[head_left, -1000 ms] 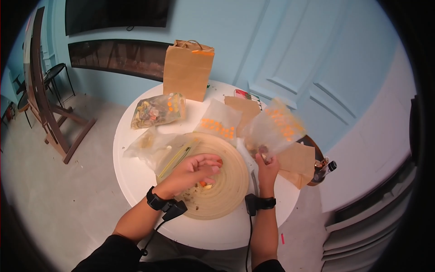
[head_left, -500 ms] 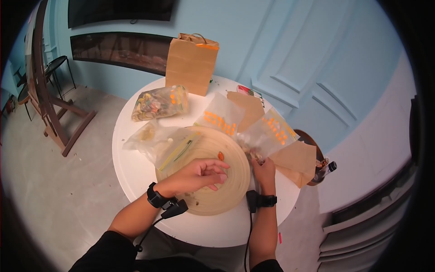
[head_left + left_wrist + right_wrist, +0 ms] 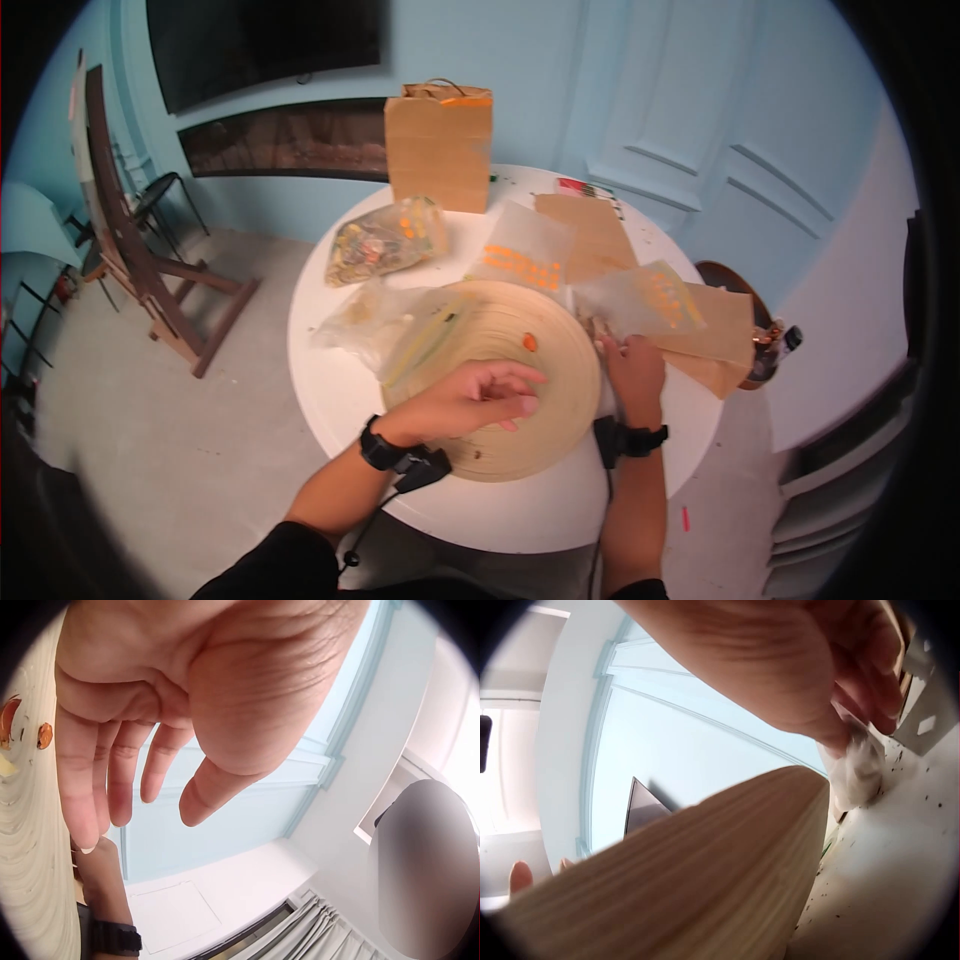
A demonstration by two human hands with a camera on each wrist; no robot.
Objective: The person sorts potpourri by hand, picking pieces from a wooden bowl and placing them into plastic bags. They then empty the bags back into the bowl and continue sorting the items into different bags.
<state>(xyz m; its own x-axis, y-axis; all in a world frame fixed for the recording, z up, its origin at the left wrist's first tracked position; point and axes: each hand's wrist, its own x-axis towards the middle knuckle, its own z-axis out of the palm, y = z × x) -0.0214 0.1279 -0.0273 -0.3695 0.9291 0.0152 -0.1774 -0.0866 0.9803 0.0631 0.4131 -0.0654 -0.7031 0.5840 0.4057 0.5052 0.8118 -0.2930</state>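
left hand (image 3: pixel 478 395): hovers above the near half of the wooden tray (image 3: pixel 560 420), fingers loose and spread, grip released, holding nothing
right hand (image 3: pixel 632 367): at the tray's right edge, grip pinching the corner of the clear bag (image 3: pixel 640 302) so it stays put on the surface (image 3: pixel 330 380)
orange piece (image 3: pixel 530 342): alone on the tray, beyond the left fingers, apart from them
other bags (image 3: pixel 385 245): left and far side of the tray, overlapping its rim
paper bag (image 3: pixel 440 145): upright beyond the tray
open room: tray's near side and near-left surface bare
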